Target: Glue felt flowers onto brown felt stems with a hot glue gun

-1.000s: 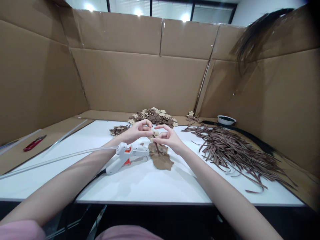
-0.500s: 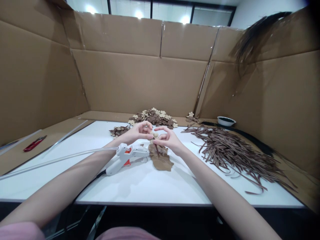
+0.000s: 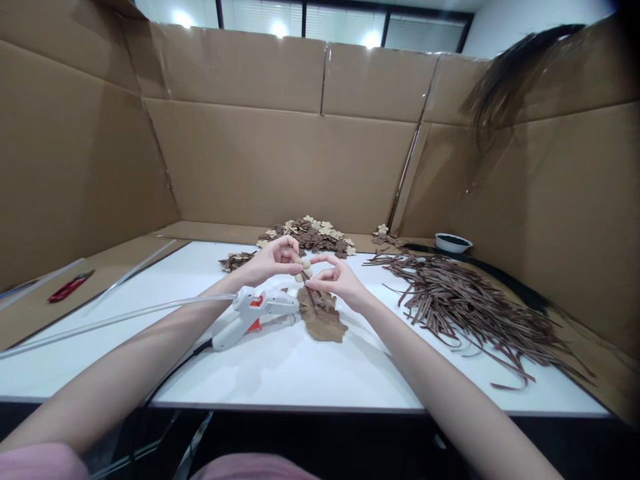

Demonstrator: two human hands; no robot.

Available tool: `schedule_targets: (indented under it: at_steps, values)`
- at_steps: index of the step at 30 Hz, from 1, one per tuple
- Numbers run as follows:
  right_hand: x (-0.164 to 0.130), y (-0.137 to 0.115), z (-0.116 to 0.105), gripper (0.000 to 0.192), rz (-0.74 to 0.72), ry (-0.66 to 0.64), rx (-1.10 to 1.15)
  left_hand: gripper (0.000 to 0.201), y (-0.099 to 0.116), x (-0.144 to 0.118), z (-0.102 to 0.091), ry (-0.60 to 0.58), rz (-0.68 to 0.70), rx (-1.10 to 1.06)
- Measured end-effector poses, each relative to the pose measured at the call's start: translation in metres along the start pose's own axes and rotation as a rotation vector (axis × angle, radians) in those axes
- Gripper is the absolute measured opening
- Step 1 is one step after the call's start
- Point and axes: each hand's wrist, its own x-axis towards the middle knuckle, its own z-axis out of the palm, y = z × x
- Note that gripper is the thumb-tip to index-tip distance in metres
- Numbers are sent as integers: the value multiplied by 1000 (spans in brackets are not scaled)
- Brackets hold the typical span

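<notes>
Between my hands is a cream flower cutout (image 3: 304, 268) with rounded petals. My left hand (image 3: 276, 259) pinches its left side between thumb and fingers. From the flower a thin brown strip (image 3: 311, 295) runs down, and my right hand (image 3: 336, 280) is closed on it at the thumb, with the index finger reaching to the petals. Below lies an irregular brown sheet (image 3: 325, 325), partly covered by the strip. A white hot glue gun (image 3: 250, 313) with an orange trigger stands to the left, its nozzle pointing at the sheet.
Behind my hands is a heap of brown and cream flower cutouts (image 3: 313, 235). A smaller pile (image 3: 236, 261) sits left of it. Many brown strips (image 3: 465, 300) spread at right, near a white bowl (image 3: 453, 243). A red cutter (image 3: 70, 287) lies far left. Cardboard walls (image 3: 280, 160) surround the table.
The flower has turned to show more of its petals and shifted slightly left and up with my left hand. My right hand has hardly moved. The glue gun is unmoved.
</notes>
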Motion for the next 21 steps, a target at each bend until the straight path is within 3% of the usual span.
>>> schedule_targets:
  at_steps: [11, 17, 21]
  values:
    - [2, 5, -4, 52, 1, -23, 16, 41, 1, 0, -10, 73, 28, 62]
    - [1, 7, -5, 52, -8, -49, 23, 40, 2, -1, -35, 156, 124, 119]
    - [0, 7, -7, 52, -9, -34, -9, 41, 5, -2, -57, 303, 158, 152]
